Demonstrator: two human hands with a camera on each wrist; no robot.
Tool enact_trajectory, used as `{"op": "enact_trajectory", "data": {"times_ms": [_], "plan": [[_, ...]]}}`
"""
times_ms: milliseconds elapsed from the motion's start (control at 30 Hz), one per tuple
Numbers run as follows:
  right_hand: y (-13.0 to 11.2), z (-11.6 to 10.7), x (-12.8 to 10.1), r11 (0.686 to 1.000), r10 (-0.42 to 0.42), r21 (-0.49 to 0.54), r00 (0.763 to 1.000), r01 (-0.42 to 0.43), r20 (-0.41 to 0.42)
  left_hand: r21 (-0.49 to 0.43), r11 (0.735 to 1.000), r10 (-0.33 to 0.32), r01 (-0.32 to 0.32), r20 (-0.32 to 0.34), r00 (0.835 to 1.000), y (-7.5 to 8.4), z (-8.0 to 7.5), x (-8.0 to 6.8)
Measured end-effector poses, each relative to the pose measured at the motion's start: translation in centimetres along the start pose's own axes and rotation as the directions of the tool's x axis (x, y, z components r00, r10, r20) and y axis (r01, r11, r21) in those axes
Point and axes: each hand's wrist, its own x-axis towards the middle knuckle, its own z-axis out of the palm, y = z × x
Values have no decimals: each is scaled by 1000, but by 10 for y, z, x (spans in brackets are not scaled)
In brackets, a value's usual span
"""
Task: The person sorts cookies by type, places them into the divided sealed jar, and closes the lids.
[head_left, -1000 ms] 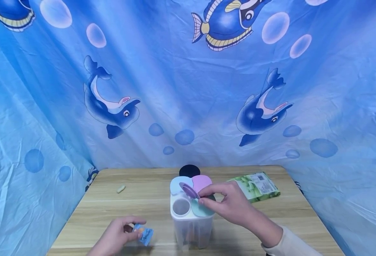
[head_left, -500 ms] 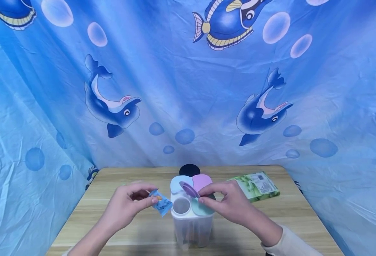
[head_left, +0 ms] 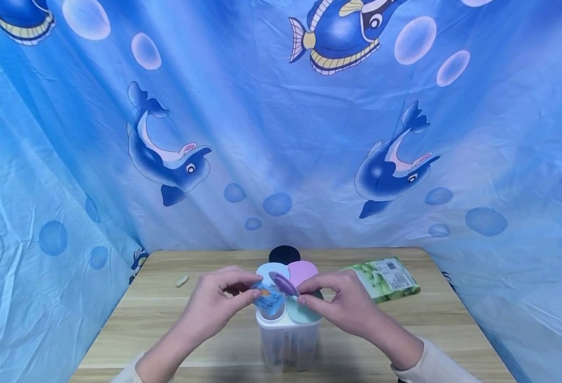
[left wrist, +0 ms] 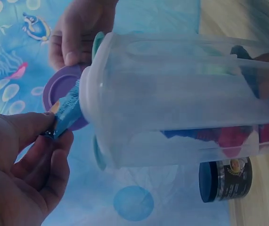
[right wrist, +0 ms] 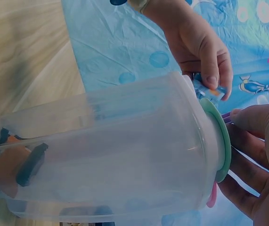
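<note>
Standing upright on the table [head_left: 166, 314], clear container [head_left: 287, 340] held small wrapped items at bottom. Left hand [head_left: 216, 306] pinched blue packet [head_left: 268, 299] over its open hole, long axis slanting down-right. Right hand [head_left: 345, 306] pinched purple lid flap [head_left: 283, 283] up.

Bright, even head view; both wrist views dim, soft, edge-warped.

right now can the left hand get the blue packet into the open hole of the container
Probably yes. The left hand pinches the blue packet right at the open hole of the clear container, and the right hand holds the purple flap up, leaving the way free.
</note>
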Motion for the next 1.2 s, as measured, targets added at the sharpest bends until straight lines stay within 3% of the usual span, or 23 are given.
{"op": "enact_trajectory", "data": {"times_ms": [233, 333, 467, 733, 833, 1033, 1200], "plan": [[0, 0, 0, 1000, -12, -5, 1000, 12, -3, 84, 996, -1, -1, 25, 1000, 0, 12, 2], [1, -1, 0, 1000, -19, -5, 1000, 19, -5, 137, 988, 60, -67, 49, 997, 1, 19, 4], [2, -1, 0, 1000, -28, 0, 1000, 28, 1, 232, 956, 159, -181, 111, 981, 2, 28, 6], [5, 0, 0, 999, -53, -4, 999, 53, -1, 328, 915, 213, -235, 102, 972, 3, 33, 6], [4, 0, 0, 999, -47, -5, 999, 47, 2, 334, 922, 190, -195, 46, 981, 3, 31, 7], [0, -1, 0, 1000, -26, -11, 1000, 26, 8, 317, 948, 66, -26, -119, 991, 10, 26, 13], [1, 0, 0, 999, -35, -18, 999, 35, 5, 354, 934, 8, 40, -133, 991, 19, 27, 18]]}}
